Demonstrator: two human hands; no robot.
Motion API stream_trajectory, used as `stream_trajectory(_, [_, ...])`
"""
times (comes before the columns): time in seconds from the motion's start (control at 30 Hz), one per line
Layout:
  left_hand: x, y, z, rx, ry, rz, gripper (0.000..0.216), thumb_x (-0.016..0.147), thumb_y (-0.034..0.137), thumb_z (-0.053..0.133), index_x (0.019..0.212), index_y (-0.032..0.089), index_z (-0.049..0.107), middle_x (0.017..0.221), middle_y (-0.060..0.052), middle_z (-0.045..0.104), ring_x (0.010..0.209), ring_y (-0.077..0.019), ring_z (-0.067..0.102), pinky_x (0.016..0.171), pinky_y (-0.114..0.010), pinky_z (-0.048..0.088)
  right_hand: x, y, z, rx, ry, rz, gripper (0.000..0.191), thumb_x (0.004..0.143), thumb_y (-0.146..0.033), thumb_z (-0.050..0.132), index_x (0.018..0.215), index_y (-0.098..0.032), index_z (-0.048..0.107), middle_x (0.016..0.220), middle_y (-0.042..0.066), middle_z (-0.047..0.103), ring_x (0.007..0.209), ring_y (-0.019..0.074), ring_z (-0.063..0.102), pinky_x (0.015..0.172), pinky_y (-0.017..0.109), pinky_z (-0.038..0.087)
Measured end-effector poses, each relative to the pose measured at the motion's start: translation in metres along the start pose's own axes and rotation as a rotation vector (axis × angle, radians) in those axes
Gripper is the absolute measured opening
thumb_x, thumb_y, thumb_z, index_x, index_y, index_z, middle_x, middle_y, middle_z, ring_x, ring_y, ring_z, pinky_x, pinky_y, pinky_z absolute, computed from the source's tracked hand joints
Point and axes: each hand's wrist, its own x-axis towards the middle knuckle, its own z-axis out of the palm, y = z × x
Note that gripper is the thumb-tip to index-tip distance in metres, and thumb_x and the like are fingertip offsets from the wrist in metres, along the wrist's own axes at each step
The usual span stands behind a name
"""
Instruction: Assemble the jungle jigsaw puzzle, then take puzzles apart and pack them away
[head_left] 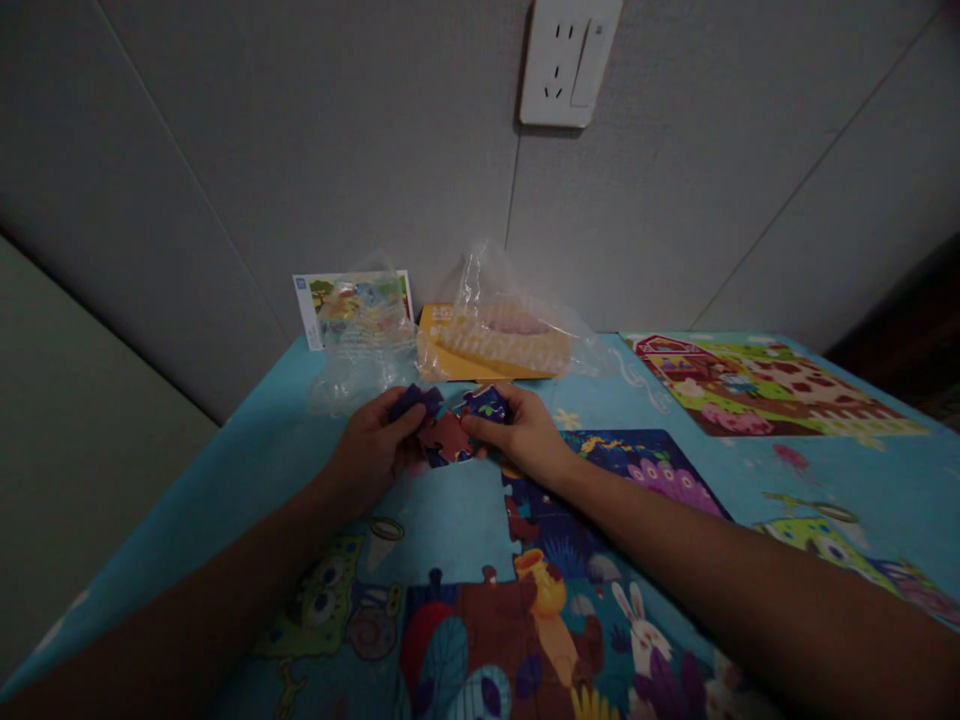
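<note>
Dark blue and reddish-brown jigsaw puzzle pieces [447, 438] are held up between my two hands, over the gap in the puzzle. My left hand [379, 435] pinches a dark purple-blue piece at the left. At the right, my right hand [519, 425] grips a dark blue piece with a green mark, its thumb on top. Whether all these pieces are joined I cannot tell. Below lies the partly assembled jigsaw puzzle [555, 590], with a bear, a white rabbit and plants; its upper left part is open, showing the tablecloth. My right forearm covers some of it.
Crumpled clear plastic bags [367, 345] lie at the back by the wall, over a picture card [307, 310] and a yellow-orange box or card [435, 325]. A farm-scene puzzle [739, 390] lies at the right on the blue cartoon tablecloth [262, 420]. A wall socket [566, 65] is above.
</note>
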Motion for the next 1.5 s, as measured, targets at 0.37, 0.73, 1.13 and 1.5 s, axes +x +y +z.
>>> stream_trajectory(0.37, [0.0, -0.005, -0.008, 0.286, 0.018, 0.199, 0.03, 0.077, 0.04, 0.071, 0.093, 0.018, 0.059, 0.074, 0.002, 0.065, 0.055, -0.0133, 0.063, 0.047, -0.023, 0.054, 0.005, 0.006, -0.006, 0.152, -0.072, -0.005, 0.032, 0.057, -0.033, 0.087, 0.07, -0.016, 0.063, 0.059, -0.004, 0.065, 0.047, 0.01, 0.058, 0.047, 0.022, 0.049])
stream_trajectory(0.73, [-0.003, 0.003, -0.007, 0.095, 0.069, 0.224, 0.021, 0.073, 0.026, 0.073, 0.089, 0.017, 0.063, 0.069, 0.002, 0.066, 0.053, -0.0104, 0.061, 0.049, -0.02, 0.052, 0.005, 0.012, -0.004, 0.302, -0.163, 0.01, 0.03, 0.059, -0.026, 0.087, 0.074, -0.016, 0.063, 0.061, -0.003, 0.067, 0.05, 0.0114, 0.061, 0.051, 0.025, 0.052])
stream_trajectory(1.13, [0.003, 0.005, -0.007, 0.024, 0.183, 0.124, 0.022, 0.07, 0.025, 0.073, 0.086, 0.015, 0.061, 0.064, 0.002, 0.064, 0.049, -0.0107, 0.057, 0.046, -0.022, 0.051, 0.002, 0.011, -0.002, 0.294, -0.119, -0.009, 0.032, 0.052, -0.022, 0.087, 0.074, -0.018, 0.064, 0.068, -0.004, 0.066, 0.056, 0.0093, 0.056, 0.055, 0.023, 0.045])
stream_trajectory(1.5, [-0.005, -0.001, -0.005, 0.527, -0.113, 0.169, 0.029, 0.077, 0.033, 0.071, 0.098, 0.017, 0.058, 0.06, 0.004, 0.061, 0.046, -0.0102, 0.054, 0.043, -0.02, 0.044, 0.003, 0.007, -0.003, -0.053, 0.081, -0.11, 0.023, 0.066, -0.03, 0.075, 0.078, -0.02, 0.058, 0.062, -0.005, 0.06, 0.054, 0.0127, 0.054, 0.057, 0.028, 0.044])
